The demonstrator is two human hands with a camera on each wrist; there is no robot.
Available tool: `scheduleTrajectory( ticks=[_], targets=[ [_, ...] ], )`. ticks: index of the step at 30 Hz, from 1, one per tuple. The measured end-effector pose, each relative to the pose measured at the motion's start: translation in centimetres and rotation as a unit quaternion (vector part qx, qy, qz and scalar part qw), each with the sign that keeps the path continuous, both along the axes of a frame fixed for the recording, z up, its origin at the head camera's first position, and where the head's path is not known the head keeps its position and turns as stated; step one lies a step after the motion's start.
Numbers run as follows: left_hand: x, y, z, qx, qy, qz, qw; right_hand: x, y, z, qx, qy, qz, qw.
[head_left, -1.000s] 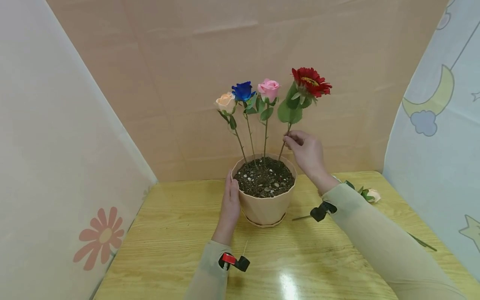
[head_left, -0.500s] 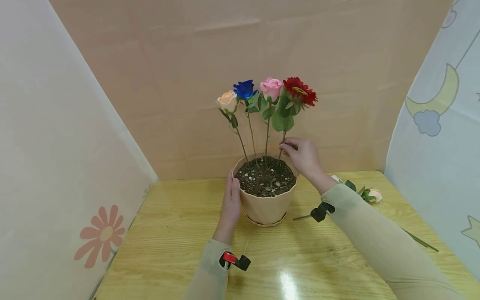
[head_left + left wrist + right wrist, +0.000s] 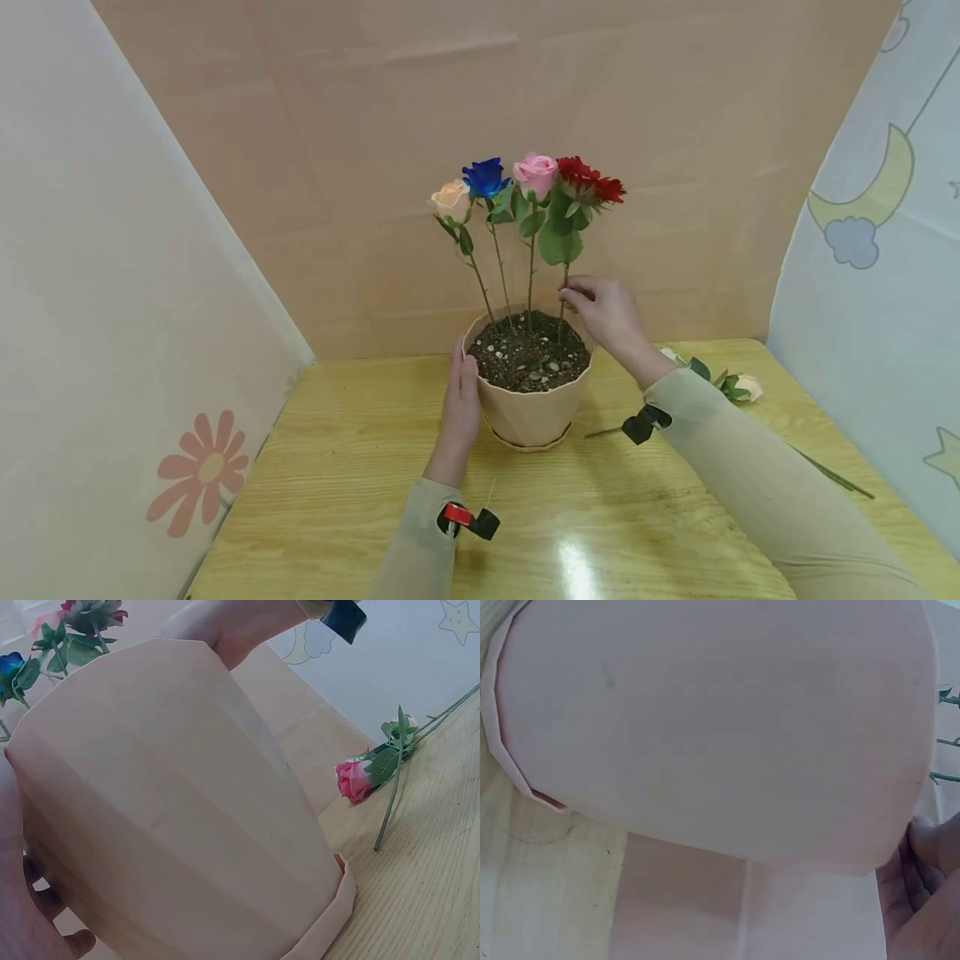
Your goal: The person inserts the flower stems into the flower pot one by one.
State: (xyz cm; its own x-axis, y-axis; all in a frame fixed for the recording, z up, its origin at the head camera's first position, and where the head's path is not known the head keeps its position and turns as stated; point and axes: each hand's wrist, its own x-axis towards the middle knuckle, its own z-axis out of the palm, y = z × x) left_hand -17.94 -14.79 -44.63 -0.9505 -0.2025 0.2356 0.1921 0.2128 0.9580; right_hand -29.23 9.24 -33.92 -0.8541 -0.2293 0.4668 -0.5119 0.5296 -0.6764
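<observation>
A beige flowerpot (image 3: 534, 417) filled with dark soil (image 3: 525, 367) stands on its saucer (image 3: 530, 448). Three roses rise upright from the soil: peach (image 3: 451, 202), blue (image 3: 486, 178) and pink (image 3: 536, 176). To their right, my right hand (image 3: 611, 312) pinches the stem of a red sunflower-like flower (image 3: 579, 172) between thumb and fingers, with the stem's lower end in the soil by the pot's right rim. Against the pot's left side rests my left hand (image 3: 460, 408), its fingers extended along the wall. The right wrist view shows the right hand's fingers (image 3: 922, 900) beside the rim.
On the wooden table (image 3: 360, 467), a pale rose (image 3: 744, 387) lies behind my right forearm, with loose green stems (image 3: 843, 479) farther right. A pink rose (image 3: 352, 780) lies there in the left wrist view. A peach cloth (image 3: 375, 167) hangs close behind the pot.
My right hand has moved down and slightly left with the red flower, whose stem has gone from the pot's rear right rim into the soil. The left hand stays against the pot.
</observation>
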Motion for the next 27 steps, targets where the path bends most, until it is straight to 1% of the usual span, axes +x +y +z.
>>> scheduleTrajectory(
  ticks=[4, 10, 12, 19, 23, 27],
  targets=[
    [-0.2, -0.3, 0.0, 0.007, 0.000, 0.001, 1.0000, -0.1, -0.4, -0.7, -0.004, 0.002, -0.001, 1.0000],
    [-0.6, -0.6, -0.2, 0.008, 0.002, -0.003, 1.0000, -0.5, -0.7, -1.7, -0.012, -0.013, -0.008, 0.9998],
    [-0.7, -0.7, -0.1, 0.008, 0.001, -0.004, 1.0000, -0.7, -0.7, -1.7, -0.008, -0.016, -0.015, 0.9997],
    [-0.7, -0.5, 0.2, 0.011, -0.003, -0.003, 0.9999, -0.4, -0.4, -1.4, 0.005, -0.022, -0.011, 0.9997],
    [-0.4, -0.4, 0.1, 0.007, -0.012, 0.003, 0.9999, -0.3, -0.4, -1.6, -0.001, -0.033, -0.016, 0.9993],
    [-0.2, -0.2, 0.0, 0.006, -0.007, 0.002, 1.0000, -0.3, -0.2, -1.9, -0.020, -0.045, -0.019, 0.9986]
  ],
)
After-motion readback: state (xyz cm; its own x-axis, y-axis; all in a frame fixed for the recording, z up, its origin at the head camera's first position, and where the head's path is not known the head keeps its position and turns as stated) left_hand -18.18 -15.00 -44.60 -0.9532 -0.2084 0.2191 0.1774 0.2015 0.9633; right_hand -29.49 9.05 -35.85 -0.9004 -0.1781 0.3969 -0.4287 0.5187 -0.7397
